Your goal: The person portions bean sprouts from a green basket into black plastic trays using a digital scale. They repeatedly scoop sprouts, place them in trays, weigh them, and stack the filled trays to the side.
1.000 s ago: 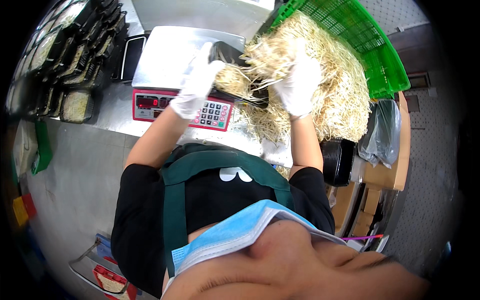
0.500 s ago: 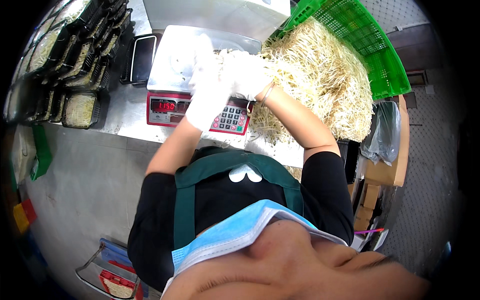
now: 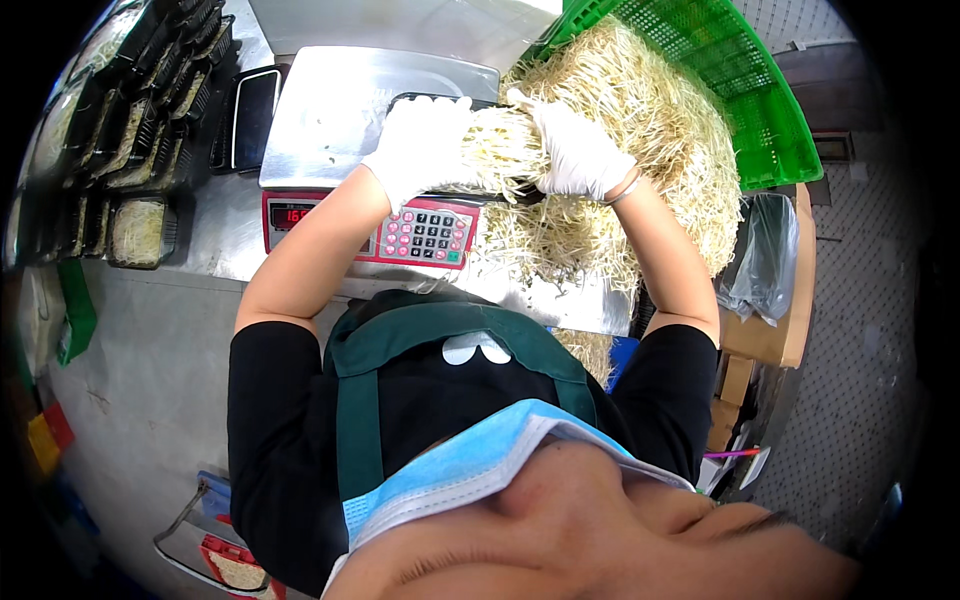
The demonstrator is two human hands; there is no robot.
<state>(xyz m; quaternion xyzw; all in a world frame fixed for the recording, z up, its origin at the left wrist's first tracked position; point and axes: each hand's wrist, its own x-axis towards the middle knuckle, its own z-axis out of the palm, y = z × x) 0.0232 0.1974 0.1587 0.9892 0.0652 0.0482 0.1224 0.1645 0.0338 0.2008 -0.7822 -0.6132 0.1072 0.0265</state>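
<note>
Both my hands wear white gloves. Between them is a black plastic tray (image 3: pixel 484 197) heaped with pale bean sprouts (image 3: pixel 503 142), over the right side of a digital scale (image 3: pixel 325 115) with a steel pan and red front. My left hand (image 3: pixel 420 148) lies closed over the tray's left end, its fingertips curled by the far rim. At the right end, my right hand (image 3: pixel 577 150) grips the tray and the sprouts there, thumb toward the far side. Its lower fingers are hidden. A large pile of loose sprouts (image 3: pixel 680 130) rises just right of it.
Stacked black trays of sprouts (image 3: pixel 140 232) fill the table's left end. A phone-like device with a dark screen (image 3: pixel 256 118) lies left of the scale. Behind the pile leans a green plastic crate (image 3: pixel 765 125). Clear plastic bags (image 3: pixel 768 255) and a cardboard box (image 3: pixel 775 340) stand at right.
My hands, close together over the scale, have moved apart to the two ends of the tray. My right hand has shifted right. The lit reading on the scale has changed.
</note>
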